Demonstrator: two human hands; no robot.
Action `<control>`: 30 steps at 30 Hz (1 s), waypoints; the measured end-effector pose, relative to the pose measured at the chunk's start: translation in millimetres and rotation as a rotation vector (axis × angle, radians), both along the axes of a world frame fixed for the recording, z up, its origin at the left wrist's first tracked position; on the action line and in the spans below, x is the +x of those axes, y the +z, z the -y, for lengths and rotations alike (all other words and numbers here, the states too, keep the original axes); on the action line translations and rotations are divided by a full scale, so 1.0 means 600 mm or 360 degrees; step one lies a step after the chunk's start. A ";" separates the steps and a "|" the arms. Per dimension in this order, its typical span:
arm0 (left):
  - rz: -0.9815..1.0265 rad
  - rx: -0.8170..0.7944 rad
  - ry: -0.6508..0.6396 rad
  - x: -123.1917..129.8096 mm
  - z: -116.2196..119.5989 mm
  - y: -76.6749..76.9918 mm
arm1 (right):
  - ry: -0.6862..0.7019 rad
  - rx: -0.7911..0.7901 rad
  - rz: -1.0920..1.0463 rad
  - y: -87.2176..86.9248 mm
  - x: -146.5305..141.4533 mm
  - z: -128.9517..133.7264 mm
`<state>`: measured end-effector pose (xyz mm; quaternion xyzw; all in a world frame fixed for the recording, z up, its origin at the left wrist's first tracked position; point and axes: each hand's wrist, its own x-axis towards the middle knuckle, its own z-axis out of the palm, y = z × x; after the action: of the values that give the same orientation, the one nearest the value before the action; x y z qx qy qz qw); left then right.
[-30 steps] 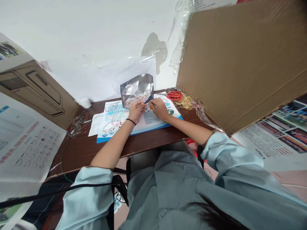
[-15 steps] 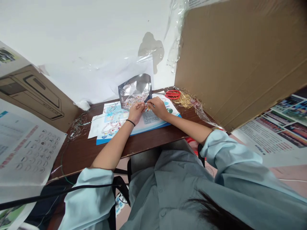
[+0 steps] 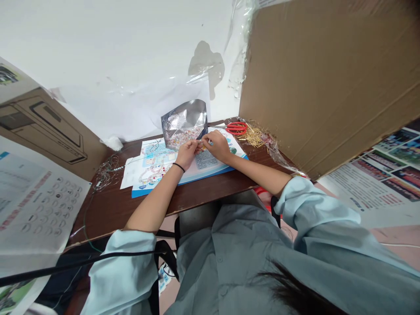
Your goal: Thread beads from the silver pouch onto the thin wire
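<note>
My left hand [image 3: 187,155], with a black band at its wrist, is closed in a pinch just in front of an open silver bag [image 3: 185,124] of small mixed beads. Right beside it, my right hand [image 3: 215,145] is also pinched, its fingertips meeting those of the left. What sits between the fingers is too small to make out. Both hands are over a printed sheet [image 3: 157,168] with a blue edge. Some small coloured bits show below the fingertips.
Red-handled scissors [image 3: 236,128] lie behind the right hand, beside a pile of gold-coloured pins [image 3: 252,134]. Tangled clear thread [image 3: 106,172] is at the table's left. Cardboard [image 3: 321,83] stands at the right, a printed box [image 3: 54,129] at the left.
The fingers of my right hand have shifted slightly, its knuckles a little higher. My left hand stays nearly in place.
</note>
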<state>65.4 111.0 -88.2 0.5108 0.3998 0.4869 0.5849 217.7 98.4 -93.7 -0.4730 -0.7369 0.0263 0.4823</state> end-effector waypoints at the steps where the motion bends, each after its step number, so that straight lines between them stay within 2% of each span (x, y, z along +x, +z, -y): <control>1: 0.0002 -0.0004 0.0006 0.000 0.000 0.000 | -0.0004 0.0014 -0.0002 0.001 0.000 0.001; 19: -0.0133 0.0121 -0.0029 -0.003 -0.006 -0.011 | 0.0042 0.0022 0.0120 -0.002 0.002 -0.003; 30: -0.0182 0.0115 0.0010 0.001 -0.003 -0.009 | 0.0112 -0.0115 0.0211 0.000 0.004 -0.003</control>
<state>65.8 113.1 -93.8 0.5573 0.4164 0.4730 0.5406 219.9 100.2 -93.6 -0.4646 -0.7819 0.0385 0.4139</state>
